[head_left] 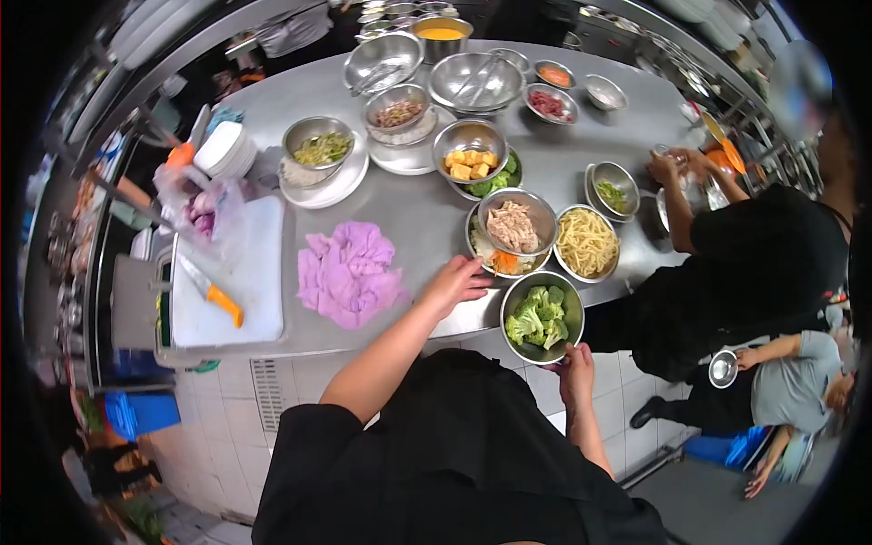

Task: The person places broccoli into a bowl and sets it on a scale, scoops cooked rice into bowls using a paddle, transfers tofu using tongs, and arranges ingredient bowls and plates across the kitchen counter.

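Observation:
My right hand (574,371) grips the near rim of a metal bowl of broccoli (538,318), held at the table's front edge. Fingers apart, my left hand (457,283) reaches beside a bowl with shredded carrot (505,263); whether the fingertips touch its rim I cannot tell. A bowl of shredded meat (513,227) sits on top of that bowl. Just right of it stands a bowl of noodles (587,243). Behind are a bowl of yellow cubes (470,164) and another with green florets (500,181). A crumpled purple cloth (351,273) lies left of my left hand.
At the left, an orange-handled knife (224,304) lies on a white cutting board (259,272). More bowls and plates stand along the back of the metal table (409,204). A co-worker (763,236) works at the right; another person (795,377) holds a bowl behind.

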`<state>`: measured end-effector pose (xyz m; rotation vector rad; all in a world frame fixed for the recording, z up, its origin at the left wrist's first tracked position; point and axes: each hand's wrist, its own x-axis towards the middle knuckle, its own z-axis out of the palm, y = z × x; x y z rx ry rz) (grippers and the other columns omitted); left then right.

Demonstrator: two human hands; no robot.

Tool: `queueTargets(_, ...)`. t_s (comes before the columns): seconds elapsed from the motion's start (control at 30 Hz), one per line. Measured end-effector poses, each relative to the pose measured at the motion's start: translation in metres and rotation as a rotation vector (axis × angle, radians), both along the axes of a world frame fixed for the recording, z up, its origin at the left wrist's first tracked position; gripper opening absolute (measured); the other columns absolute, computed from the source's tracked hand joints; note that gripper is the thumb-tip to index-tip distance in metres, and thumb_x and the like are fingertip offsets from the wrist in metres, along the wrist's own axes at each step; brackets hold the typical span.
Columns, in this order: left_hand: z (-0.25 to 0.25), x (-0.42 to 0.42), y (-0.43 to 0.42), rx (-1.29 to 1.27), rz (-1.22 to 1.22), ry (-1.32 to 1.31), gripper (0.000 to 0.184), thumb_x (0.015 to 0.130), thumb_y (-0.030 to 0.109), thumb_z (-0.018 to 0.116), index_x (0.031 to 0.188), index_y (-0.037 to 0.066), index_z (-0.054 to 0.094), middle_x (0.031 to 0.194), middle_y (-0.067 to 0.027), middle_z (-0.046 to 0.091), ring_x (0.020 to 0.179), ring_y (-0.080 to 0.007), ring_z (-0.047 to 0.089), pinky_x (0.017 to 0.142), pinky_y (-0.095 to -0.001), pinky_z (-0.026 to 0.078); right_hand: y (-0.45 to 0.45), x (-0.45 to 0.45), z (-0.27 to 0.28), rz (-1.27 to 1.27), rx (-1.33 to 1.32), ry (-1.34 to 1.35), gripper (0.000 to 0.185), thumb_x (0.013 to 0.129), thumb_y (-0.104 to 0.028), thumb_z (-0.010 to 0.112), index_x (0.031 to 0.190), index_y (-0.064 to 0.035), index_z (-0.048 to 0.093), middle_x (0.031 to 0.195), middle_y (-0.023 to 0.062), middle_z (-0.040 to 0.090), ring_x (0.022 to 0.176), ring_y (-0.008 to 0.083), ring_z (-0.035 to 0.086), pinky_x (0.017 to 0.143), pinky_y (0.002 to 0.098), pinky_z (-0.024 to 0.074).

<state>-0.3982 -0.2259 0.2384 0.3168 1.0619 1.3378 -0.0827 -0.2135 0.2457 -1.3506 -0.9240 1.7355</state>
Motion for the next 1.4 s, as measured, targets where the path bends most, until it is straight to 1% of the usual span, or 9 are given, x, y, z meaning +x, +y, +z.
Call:
queueTargets(0.47,-0.01,0.001,0.085,0.079,0.025,-0.072,0.04,0.095,0.023,0.056,0.119,-0.003,0.038,0.121,-0.0235,0.051,0.103,-0.0388,0.06,0.086,-0.0445,0.055,-0.035,-0.025,0.0,-0.151,-0.033,0.026,0.011,0.092,-0.014,0.051,0.092,-0.0032,0.049,0.078,0.0048,0.053,0.071,0.0176,0.06,0.063,0.0346,0.0591)
queueTargets(0.6,0.001,-0.032,0.054,0.03,-0.098,0.51,0.034,0.092,0.029,0.062,0.108,0.001,0.052,0.115,-0.0159,0.06,0.101,-0.0252,0.064,0.079,-0.0356,0.054,-0.031,-0.036,-0.011,-0.256,-0.02,0.084,0.015,0.095,-0.018,0.054,0.093,-0.0035,0.05,0.089,0.01,0.061,0.076,0.0187,0.063,0.068,0.0353,0.0586)
queueTargets(0.67,0.009,-0.06,0.008,0.338,0.079,1.291,0.026,0.088,0.027,0.066,0.099,0.004,0.059,0.119,-0.017,0.059,0.105,-0.0307,0.061,0.083,-0.04,0.05,-0.027,-0.04,-0.018,-0.231,0.006,0.182,0.018,0.096,-0.02,0.055,0.098,-0.0032,0.051,0.095,0.0122,0.063,0.083,0.0224,0.065,0.076,0.0389,0.0576)
queueTargets(1.03,0.007,-0.161,-0.128,-0.069,0.304,1.946,0.028,0.085,0.031,0.063,0.1,0.007,0.066,0.121,-0.0129,0.06,0.115,-0.0331,0.054,0.106,-0.0476,0.03,-0.017,-0.036,-0.043,-0.261,-0.069,0.327,0.044,0.094,-0.05,0.052,0.115,-0.0119,0.056,0.113,0.0056,0.061,0.098,0.0234,0.061,0.075,0.0385,0.0533)
queueTargets(1.13,0.014,-0.203,-0.099,-0.313,0.235,1.48,0.035,0.09,0.034,0.059,0.108,0.004,0.061,0.114,-0.0164,0.062,0.108,-0.0309,0.06,0.1,-0.049,0.039,-0.011,-0.032,-0.048,-0.262,-0.042,0.283,0.042,0.094,-0.051,0.051,0.112,-0.0129,0.055,0.112,0.0045,0.061,0.098,0.022,0.061,0.073,0.0372,0.0524)
queueTargets(1.2,0.011,-0.239,-0.076,-0.224,0.69,0.601,0.042,0.094,0.033,0.053,0.117,-0.002,0.051,0.109,-0.0215,0.062,0.1,-0.0315,0.065,0.086,-0.0472,0.051,-0.006,-0.025,-0.057,-0.308,-0.05,0.269,0.037,0.092,-0.051,0.055,0.099,-0.0149,0.054,0.102,0.0013,0.061,0.092,0.0217,0.06,0.074,0.0391,0.0489)
queueTargets(1.23,-0.011,-0.263,-0.066,-0.223,0.707,0.601,0.042,0.094,0.033,0.053,0.117,-0.002,0.051,0.109,-0.0215,0.062,0.1,-0.0315,0.065,0.086,-0.0472,0.051,-0.005,-0.023,-0.058,-0.316,-0.055,0.254,0.039,0.092,-0.052,0.055,0.102,-0.0152,0.053,0.103,0.0005,0.06,0.093,0.0199,0.059,0.076,0.0382,0.0465)
queueTargets(1.3,-0.061,-0.308,-0.052,0.123,0.613,-0.185,0.042,0.095,0.027,0.045,0.121,-0.006,0.042,0.108,-0.0249,0.061,0.098,-0.0343,0.065,0.076,-0.0447,0.056,-0.004,-0.012,-0.072,-0.318,-0.054,0.239,0.041,0.092,-0.053,0.053,0.105,-0.0146,0.052,0.103,0.0003,0.059,0.094,0.0194,0.056,0.077,0.0369,0.0435)
queueTargets(1.4,-0.055,-0.313,-0.034,0.138,0.69,-0.102,0.038,0.094,0.02,0.04,0.119,-0.008,0.043,0.109,-0.027,0.06,0.098,-0.0392,0.064,0.081,-0.0486,0.056,-0.009,-0.016,-0.076,-0.349,-0.076,0.197,0.041,0.092,-0.054,0.052,0.103,-0.0148,0.052,0.102,0.0002,0.058,0.093,0.0194,0.055,0.078,0.0371,0.0417)
